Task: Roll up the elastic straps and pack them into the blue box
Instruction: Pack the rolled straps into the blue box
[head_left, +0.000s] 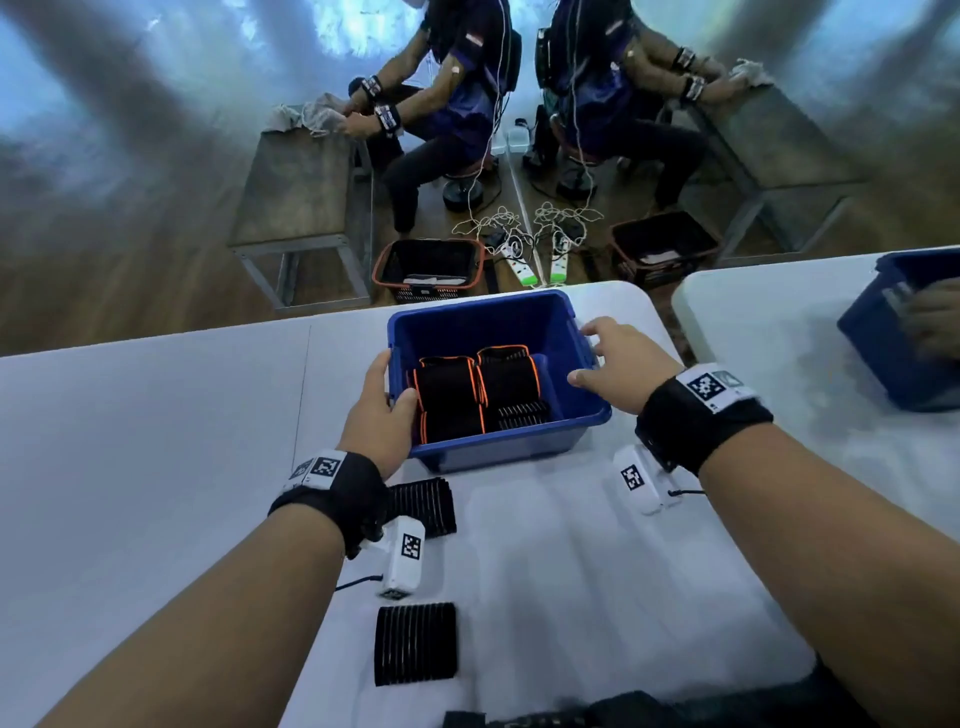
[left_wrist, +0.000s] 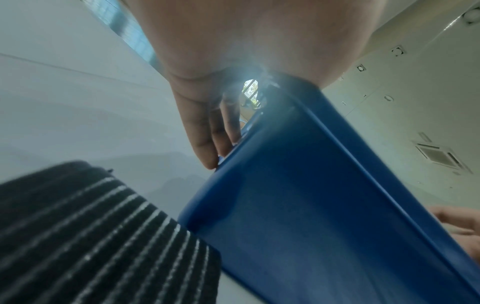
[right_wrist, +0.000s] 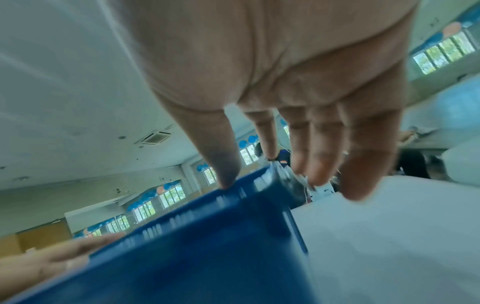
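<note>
Lying nearest the person, a flat ribbed strap (head_left: 415, 643) rests on the white surface (head_left: 156, 441), behind the left wrist. A second flat strap (head_left: 423, 506) lies just behind the left hand (head_left: 378, 415), partly under the wristband, close to the near wall of the box (head_left: 498, 449); the left wrist view shows it just beside the box corner, though contact cannot be judged.

The left hand grips the box's left rim: thumb hooked over the edge on the inside, fingers (left_wrist: 205, 133) down the outer wall. The right hand (head_left: 615, 366) is at the right rim with fingers spread and fairly straight; in the right wrist view the thumb tip touches the rim, and the other fingers (right_wrist: 319, 156) reach past the far corner, not curled round anything.

Inside the blue box, rolled straps (head_left: 475, 392) with orange edging sit packed side by side toward the left hand's side, and a ribbed black strap without orange trim lies at the near right of the floor. The far part of the floor is bare.

Both wristbands carry white tags with black square code patterns; no writing can be read.

Farther right, a second blue box (head_left: 893, 332) stands on another white surface.
</note>
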